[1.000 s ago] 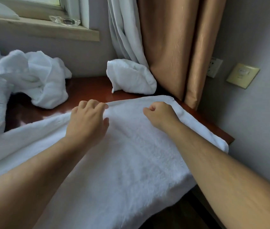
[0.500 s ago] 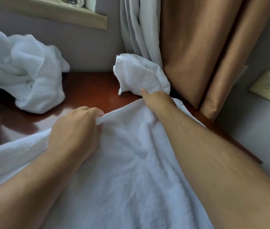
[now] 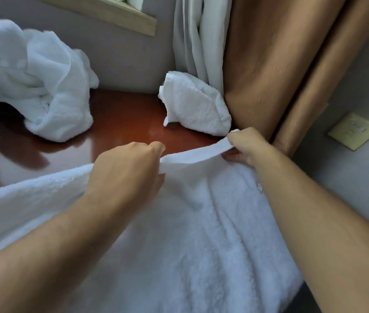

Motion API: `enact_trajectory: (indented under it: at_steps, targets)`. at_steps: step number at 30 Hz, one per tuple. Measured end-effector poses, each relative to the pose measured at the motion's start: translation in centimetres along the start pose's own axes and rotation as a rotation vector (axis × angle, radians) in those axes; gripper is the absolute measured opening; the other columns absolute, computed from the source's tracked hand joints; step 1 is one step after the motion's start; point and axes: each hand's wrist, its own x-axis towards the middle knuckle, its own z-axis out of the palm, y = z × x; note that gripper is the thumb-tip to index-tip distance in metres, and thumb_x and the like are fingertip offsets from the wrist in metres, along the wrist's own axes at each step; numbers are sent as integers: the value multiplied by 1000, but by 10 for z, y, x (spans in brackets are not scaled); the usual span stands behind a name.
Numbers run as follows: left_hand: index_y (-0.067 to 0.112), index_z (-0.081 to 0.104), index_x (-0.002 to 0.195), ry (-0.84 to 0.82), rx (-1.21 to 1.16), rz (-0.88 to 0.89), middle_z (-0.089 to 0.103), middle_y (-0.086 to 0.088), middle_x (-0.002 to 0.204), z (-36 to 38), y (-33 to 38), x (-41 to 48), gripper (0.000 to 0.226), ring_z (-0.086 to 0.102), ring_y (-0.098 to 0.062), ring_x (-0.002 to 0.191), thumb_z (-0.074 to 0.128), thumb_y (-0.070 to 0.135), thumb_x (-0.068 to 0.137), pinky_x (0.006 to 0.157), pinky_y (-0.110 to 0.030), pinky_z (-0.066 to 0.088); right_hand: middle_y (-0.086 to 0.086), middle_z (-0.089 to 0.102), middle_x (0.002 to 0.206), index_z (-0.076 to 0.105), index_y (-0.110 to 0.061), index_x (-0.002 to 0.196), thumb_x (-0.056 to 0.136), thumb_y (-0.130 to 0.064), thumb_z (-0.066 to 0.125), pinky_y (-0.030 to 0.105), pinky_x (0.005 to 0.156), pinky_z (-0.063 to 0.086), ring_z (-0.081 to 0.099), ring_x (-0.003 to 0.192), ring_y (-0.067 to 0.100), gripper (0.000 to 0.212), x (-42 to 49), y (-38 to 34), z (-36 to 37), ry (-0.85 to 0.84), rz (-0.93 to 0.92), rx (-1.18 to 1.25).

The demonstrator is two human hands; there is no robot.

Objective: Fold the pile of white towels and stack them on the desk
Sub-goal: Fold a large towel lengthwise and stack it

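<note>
Head view: far hem of towel pinched in both hands.
My left hand (image 3: 129, 170) and right hand (image 3: 246, 145) each pinch the hem of the white towel (image 3: 190, 233) spread over the desk (image 3: 122, 123). Best to pull it taut and match corners before folding. Crumpled pile (image 3: 43, 86) lies far left.

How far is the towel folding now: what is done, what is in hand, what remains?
Done: no folded stack shows on the desk. In hand: the left hand and right hand each pinch the far edge of one big towel spread over the desk. Left: that towel, the crumpled pile at the back left, and a small towel by the curtain.
</note>
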Motion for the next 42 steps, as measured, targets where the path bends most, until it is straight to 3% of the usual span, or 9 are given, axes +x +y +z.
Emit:
enact_trajectory:
  at_steps: [5,9,15,24,27,29,32,37,42]
  targets:
    - [25,63,98,-139,135,78,41,6,65,-13,43,-16,13,39,-17,52,59,30,87,45,-28,21,20,68,119,59,-7,132,87,5,46,47,95,56,69,106,35,48,-40,63,-58,188,3,678]
    - [29,55,99,-182,75,323,45,6,98,2,68,-42,14,41,-19,85,46,39,96,68,-34,34,11,77,100,66,-12,112,92,-12,64,40,75,61,77,86,26,20,-59,104,-81,232,96,733]
    - [42,35,141,-283,-65,481,42,13,133,10,65,-52,41,44,-18,115,34,44,100,94,-38,41,3,72,90,64,-18,86,94,-16,58,29,65,55,71,82,20,11,-47,101,-69,466,99,505]
    - [42,59,118,-258,-189,589,66,11,90,-9,64,-44,67,62,-13,76,4,67,91,62,-32,51,9,42,157,30,-21,157,89,-2,47,25,104,39,46,139,24,73,-56,119,-90,734,-166,214]
    - [45,59,121,-296,-185,649,71,14,95,-10,60,-41,55,65,-12,81,16,64,93,65,-31,52,5,65,129,71,-25,117,86,2,41,21,86,47,60,119,24,51,-64,128,-93,722,-203,118]
    - [48,59,122,-320,-192,660,72,17,96,-12,59,-40,45,65,-9,81,27,62,94,66,-30,53,-1,70,93,71,-24,80,87,-4,46,22,63,43,64,90,21,33,-65,129,-94,711,-162,11]
    - [55,53,129,-421,-189,613,71,19,95,-14,61,-43,39,60,-4,82,40,64,93,71,-28,53,-5,56,66,64,-19,69,89,-14,51,24,50,31,47,61,12,24,-65,131,-96,577,-171,-243]
    - [56,58,98,-710,-313,458,60,24,72,-22,64,-42,47,57,4,75,19,78,85,72,-27,48,0,49,117,71,-25,108,90,-5,53,7,55,26,45,84,17,32,-67,139,-101,686,-161,-333]
    - [52,56,123,-681,-251,300,67,20,93,-21,65,-43,30,61,-1,83,39,58,99,77,-28,54,7,40,138,65,-28,116,78,5,55,29,88,34,44,117,31,51,-74,138,-94,827,-161,-402]
